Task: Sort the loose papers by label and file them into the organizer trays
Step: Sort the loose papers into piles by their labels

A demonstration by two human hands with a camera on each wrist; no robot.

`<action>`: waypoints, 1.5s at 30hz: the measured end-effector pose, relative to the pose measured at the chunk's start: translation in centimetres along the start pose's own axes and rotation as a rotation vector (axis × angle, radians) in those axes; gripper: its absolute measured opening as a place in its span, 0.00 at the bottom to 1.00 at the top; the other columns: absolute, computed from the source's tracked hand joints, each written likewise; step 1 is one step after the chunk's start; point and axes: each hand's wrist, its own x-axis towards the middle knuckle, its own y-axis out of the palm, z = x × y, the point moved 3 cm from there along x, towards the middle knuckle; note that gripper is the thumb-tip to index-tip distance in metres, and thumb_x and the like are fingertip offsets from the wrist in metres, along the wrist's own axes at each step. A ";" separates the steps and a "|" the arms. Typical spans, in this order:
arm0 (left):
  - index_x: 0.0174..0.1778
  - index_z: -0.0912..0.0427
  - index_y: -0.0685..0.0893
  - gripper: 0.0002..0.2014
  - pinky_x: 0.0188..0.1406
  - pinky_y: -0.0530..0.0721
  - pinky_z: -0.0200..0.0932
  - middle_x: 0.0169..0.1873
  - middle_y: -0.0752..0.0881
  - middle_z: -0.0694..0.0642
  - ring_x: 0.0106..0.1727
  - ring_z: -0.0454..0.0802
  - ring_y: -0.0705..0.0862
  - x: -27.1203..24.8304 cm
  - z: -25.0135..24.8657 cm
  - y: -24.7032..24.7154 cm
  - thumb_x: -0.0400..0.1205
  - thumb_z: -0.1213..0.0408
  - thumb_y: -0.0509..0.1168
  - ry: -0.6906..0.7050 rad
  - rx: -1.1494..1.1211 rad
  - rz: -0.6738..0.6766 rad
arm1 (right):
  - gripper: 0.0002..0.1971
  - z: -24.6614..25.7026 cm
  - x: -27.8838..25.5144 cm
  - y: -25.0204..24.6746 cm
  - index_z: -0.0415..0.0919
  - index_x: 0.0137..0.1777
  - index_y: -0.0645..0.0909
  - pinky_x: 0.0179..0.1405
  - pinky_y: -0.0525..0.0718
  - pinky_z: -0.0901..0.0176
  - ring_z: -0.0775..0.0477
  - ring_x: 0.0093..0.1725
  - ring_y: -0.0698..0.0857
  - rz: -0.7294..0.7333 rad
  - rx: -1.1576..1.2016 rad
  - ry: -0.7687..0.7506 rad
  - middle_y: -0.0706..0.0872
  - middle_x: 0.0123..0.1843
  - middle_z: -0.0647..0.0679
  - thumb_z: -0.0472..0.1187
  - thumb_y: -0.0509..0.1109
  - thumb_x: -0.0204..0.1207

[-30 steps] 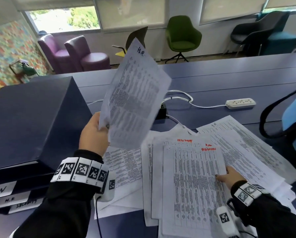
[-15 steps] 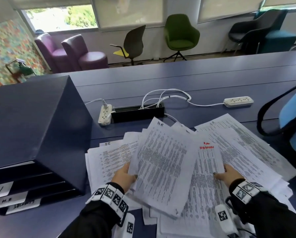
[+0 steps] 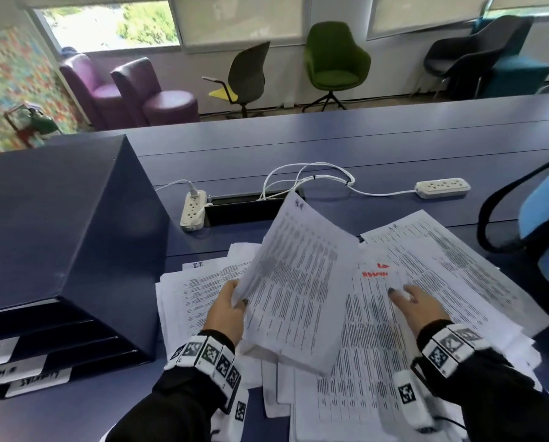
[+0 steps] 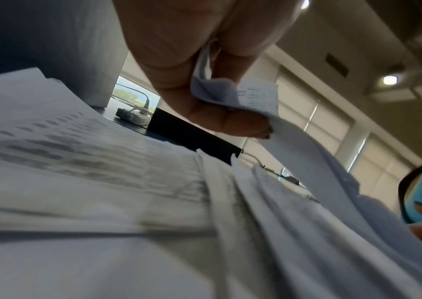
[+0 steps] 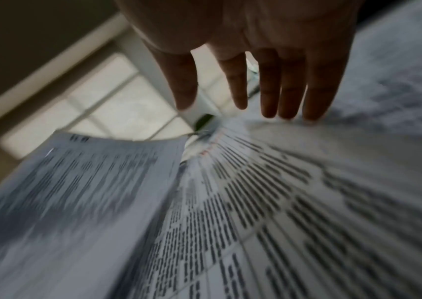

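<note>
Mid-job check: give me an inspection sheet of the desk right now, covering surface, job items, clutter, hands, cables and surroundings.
Surface: blue desk, near part covered in sheets.
Job's things: loose papers spread overlapping; one sheet shows a red ADMIN label; dark organizer at left, its tray labels partly cut off.
Clutter: nothing seen.
Hands: left hand pinches a lifted sheet marked H.R. at its top; right hand is open with straight fingers, over the pile.
Cables: two white power strips with white cords looped beside a black desk slot.
Surroundings: chairs by the windows, green chair included; blue chair at right.
</note>
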 end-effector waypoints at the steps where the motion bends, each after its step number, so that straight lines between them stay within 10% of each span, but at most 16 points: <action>1: 0.58 0.48 0.75 0.13 0.36 0.75 0.34 0.44 0.84 0.47 0.43 0.44 0.81 0.0 -0.5 0.1 0.85 0.71 0.55 0.005 -0.046 -0.015 | 0.30 0.7 -0.3 -0.1 0.41 0.74 0.71 0.72 0.71 0.42 0.37 0.70 0.75 -0.028 0.008 -0.050 0.75 0.72 0.37 0.59 0.61 0.77; 7: 0.74 0.54 0.69 0.20 0.51 0.82 0.35 0.63 0.80 0.50 0.57 0.49 0.82 0.0 -2.0 2.6 0.85 0.66 0.59 0.008 -0.124 0.201 | 0.29 3.4 -2.8 1.6 0.47 0.66 0.73 0.60 0.82 0.39 0.41 0.54 0.87 0.345 0.370 -0.110 0.87 0.58 0.47 0.51 0.77 0.66; 10: 0.70 0.54 0.76 0.17 0.61 0.83 0.53 0.62 0.83 0.55 0.55 0.50 0.83 0.2 -0.8 4.2 0.84 0.60 0.61 -0.033 0.012 0.373 | 0.24 2.7 -1.3 0.0 0.42 0.69 0.73 0.66 0.77 0.44 0.38 0.60 0.83 0.184 0.144 -0.115 0.84 0.62 0.42 0.36 0.72 0.73; 13: 0.69 0.51 0.76 0.22 0.68 0.77 0.47 0.66 0.79 0.52 0.65 0.49 0.78 0.9 1.3 3.3 0.79 0.56 0.68 0.016 0.346 0.247 | 0.25 1.3 0.4 -4.0 0.34 0.71 0.72 0.64 0.74 0.51 0.36 0.63 0.80 0.038 -0.082 -0.057 0.81 0.65 0.36 0.34 0.71 0.74; 18: 0.81 0.38 0.45 0.54 0.79 0.50 0.66 0.83 0.42 0.49 0.84 0.56 0.44 1.0 6.3 1.1 0.66 0.35 0.72 -0.089 0.780 0.247 | 0.17 -3.0 3.0 -11.2 0.30 0.65 0.78 0.62 0.74 0.49 0.32 0.63 0.78 -0.166 -0.318 0.139 0.80 0.65 0.30 0.36 0.65 0.77; 26: 0.80 0.35 0.40 0.62 0.76 0.52 0.74 0.83 0.37 0.47 0.84 0.55 0.41 1.6 7.5 0.0 0.59 0.34 0.76 -0.139 0.813 0.294 | 0.20 -12.6 9.4 -14.8 0.31 0.40 0.79 0.29 0.81 0.58 0.37 0.33 0.81 -0.320 -0.284 0.260 0.78 0.30 0.38 0.52 0.66 0.66; 29: 0.81 0.38 0.41 0.61 0.76 0.54 0.73 0.83 0.41 0.46 0.84 0.54 0.45 2.0 7.5 -0.4 0.60 0.35 0.76 -0.155 0.787 0.267 | 0.11 -8.4 5.8 -13.9 0.31 0.35 0.80 0.41 0.78 0.54 0.40 0.33 0.83 -0.300 -0.305 0.261 0.82 0.33 0.36 0.41 0.71 0.72; 35: 0.82 0.40 0.40 0.58 0.76 0.66 0.63 0.84 0.49 0.53 0.83 0.58 0.52 1.8 6.8 -0.6 0.65 0.33 0.71 -0.088 0.883 0.286 | 0.23 -5.4 3.0 -12.0 0.50 0.63 0.75 0.64 0.75 0.34 0.29 0.56 0.80 -0.461 -0.325 0.246 0.80 0.58 0.35 0.47 0.70 0.66; 45: 0.81 0.42 0.34 0.46 0.73 0.71 0.61 0.83 0.46 0.63 0.81 0.67 0.54 0.2 5.0 1.7 0.80 0.68 0.61 -0.059 1.137 0.328 | 0.25 2.7 -2.3 -3.9 0.47 0.73 0.70 0.68 0.73 0.48 0.39 0.68 0.76 -0.101 -0.215 -0.094 0.68 0.75 0.42 0.35 0.67 0.76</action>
